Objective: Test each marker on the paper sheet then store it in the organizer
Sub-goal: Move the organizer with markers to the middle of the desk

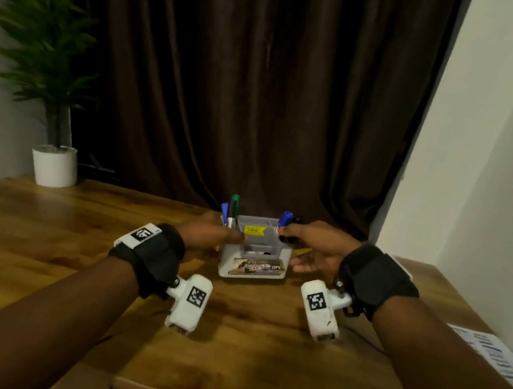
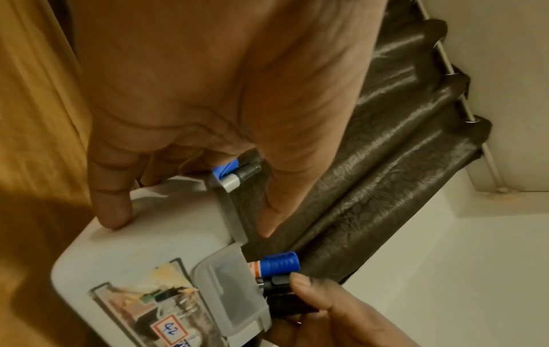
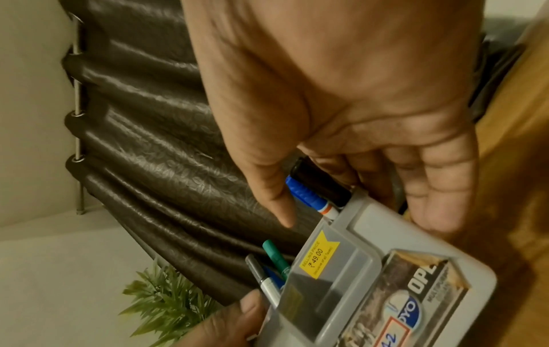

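Note:
A white-and-grey organizer stands mid-table. Its left rear slot holds a green marker, a blue one and a dark-capped one. A blue-capped marker stands in the right rear slot. My left hand rests against the organizer's left wall with straight fingers. My right hand is at the right rear corner, its thumb and fingers pinching a black marker whose lower end is in that slot, next to the blue-capped one.
A paper sheet with rows of dark strokes lies at the table's right edge. At the back left corner a potted plant stands. A brown curtain hangs behind the table, and a white wall closes the right side.

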Available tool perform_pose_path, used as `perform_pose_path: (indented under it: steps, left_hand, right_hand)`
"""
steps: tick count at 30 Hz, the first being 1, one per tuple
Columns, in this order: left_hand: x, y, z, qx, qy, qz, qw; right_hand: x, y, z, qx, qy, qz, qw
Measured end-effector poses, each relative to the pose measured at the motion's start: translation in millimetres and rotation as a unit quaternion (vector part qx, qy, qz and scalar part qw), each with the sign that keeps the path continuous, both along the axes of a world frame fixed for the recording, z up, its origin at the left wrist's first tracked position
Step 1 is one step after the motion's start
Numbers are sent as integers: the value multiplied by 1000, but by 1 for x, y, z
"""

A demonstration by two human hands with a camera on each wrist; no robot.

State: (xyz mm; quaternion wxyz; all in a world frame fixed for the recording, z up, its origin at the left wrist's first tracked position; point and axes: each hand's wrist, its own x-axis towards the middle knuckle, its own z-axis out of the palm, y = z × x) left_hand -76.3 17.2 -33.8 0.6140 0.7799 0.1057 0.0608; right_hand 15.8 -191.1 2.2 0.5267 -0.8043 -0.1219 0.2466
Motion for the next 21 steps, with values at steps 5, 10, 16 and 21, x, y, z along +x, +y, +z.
perform_pose_path:
  steps: [5,10,16,21]
  left_hand:
    - [73,39,-2,-13,40,-9,999]
    - [116,58,-6,-33,67,-9,997]
    - [149,87,4,-53,82,26,995]
    - [176,115,8,-52,93,39,994]
  right_hand:
    - [87,35,-10,-8,52,38,998]
    - [139,62,-11,-8,67,41,997]
    - [158,97,-6,-11,93,24,995]
    - [160,127,-3,-20,105,-5,994]
